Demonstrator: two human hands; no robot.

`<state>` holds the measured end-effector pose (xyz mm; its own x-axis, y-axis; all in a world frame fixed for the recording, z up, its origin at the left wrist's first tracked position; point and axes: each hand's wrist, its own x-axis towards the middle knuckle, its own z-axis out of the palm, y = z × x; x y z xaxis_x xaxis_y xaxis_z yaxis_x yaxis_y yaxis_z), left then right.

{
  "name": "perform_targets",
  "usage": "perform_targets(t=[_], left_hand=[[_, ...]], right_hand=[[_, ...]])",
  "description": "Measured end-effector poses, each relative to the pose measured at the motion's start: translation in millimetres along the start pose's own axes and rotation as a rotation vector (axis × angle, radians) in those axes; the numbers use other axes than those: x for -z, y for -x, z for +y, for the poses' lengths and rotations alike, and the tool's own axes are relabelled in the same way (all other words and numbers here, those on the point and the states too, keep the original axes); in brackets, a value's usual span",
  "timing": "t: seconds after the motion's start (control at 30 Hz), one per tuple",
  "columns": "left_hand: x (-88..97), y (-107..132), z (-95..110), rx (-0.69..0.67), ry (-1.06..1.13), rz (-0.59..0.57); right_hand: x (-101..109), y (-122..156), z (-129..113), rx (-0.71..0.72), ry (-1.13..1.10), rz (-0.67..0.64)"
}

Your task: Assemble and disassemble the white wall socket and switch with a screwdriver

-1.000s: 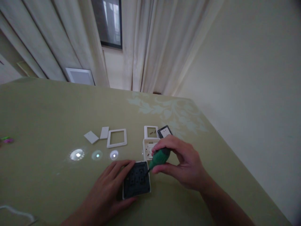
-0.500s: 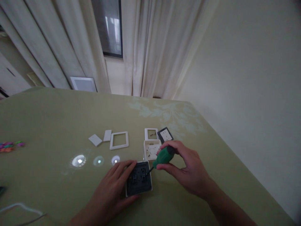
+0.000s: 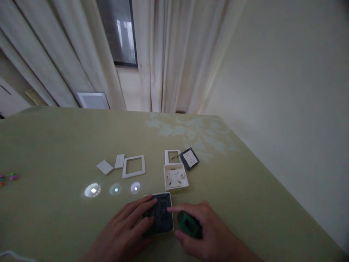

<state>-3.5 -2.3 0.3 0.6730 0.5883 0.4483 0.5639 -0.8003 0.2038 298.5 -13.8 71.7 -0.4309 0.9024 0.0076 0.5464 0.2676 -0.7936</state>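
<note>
My left hand (image 3: 128, 225) grips a square wall switch (image 3: 166, 223) with a dark face and a white rim, near the front of the table. Its fingers lie over the left part of the dark face. My right hand (image 3: 209, 229) is closed around the green handle of a screwdriver (image 3: 189, 225); the blade is hidden from view. The right index finger stretches out to the left and reaches the small fittings in the middle of the switch. Just behind the switch stands a white mounting box (image 3: 176, 178) with small screws inside.
A dark socket panel (image 3: 189, 159) and a white frame (image 3: 172, 151) with screws within its outline lie behind the box. Farther left are a larger white frame (image 3: 124, 171) and two white plates (image 3: 119, 161). A wall (image 3: 294, 127) runs along the right.
My right hand has lowered and turned the screwdriver, so its blade no longer points at the switch. The right index finger now reaches onto the switch. My left fingers cover more of its face.
</note>
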Motion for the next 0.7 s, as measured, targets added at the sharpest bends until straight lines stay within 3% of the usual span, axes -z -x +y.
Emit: perform_targets(t=[0.07, 0.23, 0.33, 0.47, 0.57, 0.7], left_hand=[[-0.5, 1, 1, -0.015, -0.009, 0.059], [9.1, 0, 9, -0.056, -0.07, 0.134], [14.0, -1, 11, -0.078, -0.095, 0.13], [14.9, -1, 10, -0.094, -0.132, 0.106], [15.7, -4, 8, -0.091, -0.159, 0.089], [20.1, -11, 9, -0.072, -0.185, 0.083]], right_hand=[[-13, -1, -1, -0.001, 0.018, -0.074], [-33, -4, 11, 0.069, 0.221, -0.109], [-47, -1, 21, 0.275, 0.533, -0.127], [-65, 6, 29, 0.493, 0.878, -0.039], [-66, 7, 31, 0.486, 0.777, -0.045], [-56, 2, 30, 0.278, 0.59, -0.085]])
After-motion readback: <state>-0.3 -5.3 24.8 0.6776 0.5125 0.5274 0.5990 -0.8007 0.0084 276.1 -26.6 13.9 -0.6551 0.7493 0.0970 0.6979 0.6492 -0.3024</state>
